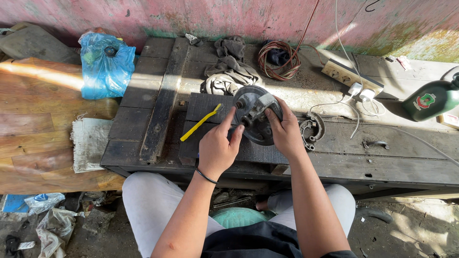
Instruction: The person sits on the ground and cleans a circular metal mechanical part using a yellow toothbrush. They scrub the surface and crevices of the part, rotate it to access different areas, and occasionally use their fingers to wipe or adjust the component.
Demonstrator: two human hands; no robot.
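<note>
- The left hand point(217, 145) is partly closed, its fingers reaching up to the lower left edge of a round metal plate point(256, 117); the index finger points up beside a stud on the plate's face.
- The right hand point(286, 130) is curled around the plate's right edge, with the thumb lying across the metal fitting at its centre.
- The plate is tilted up off the bench point(334, 143), held between both hands, over a dark slab near the middle of the front edge.
- A yellow toothbrush point(201, 123) lies slantwise on that slab, just left of the left hand.
- A set of brake shoes point(311, 130) rests on the bench just right of the right hand.
- Grey rags point(229, 71) are heaped behind the plate, with a coil of wire point(279, 59) near the back edge.
- A power strip point(351, 76) with white plugs sits toward the back right; a green bottle point(430, 100) lies at the right end.
- A blue bag point(105, 64) rests off the bench's back left corner.
</note>
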